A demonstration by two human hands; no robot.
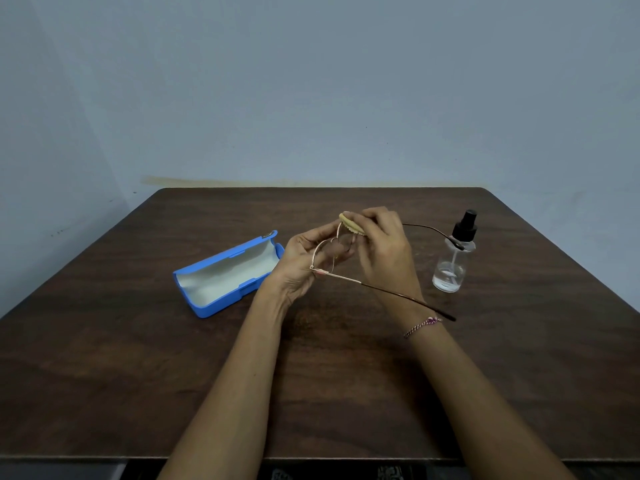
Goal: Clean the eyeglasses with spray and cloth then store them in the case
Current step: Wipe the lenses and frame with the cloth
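Yellow cloth (351, 225): pinched in the right hand (384, 244), pressed on one lens, so we're at the wiping step.
Eyeglasses (329, 258): held above the desk (138, 375), right of the case, arms unfolded.
Left hand (304, 261) grip: fingers clenched on the frame by the other lens.
Spray bottle (454, 254): standing right of the eyeglasses, untouched.
Blue case (225, 275): lying open.
Next, I reckon: swap lenses, then fold the arms gently.

Both forearms are bare with no sleeves in view, and the right wrist wears a thin braided thread bracelet (423, 326) of pink and white strands with a purple knot.
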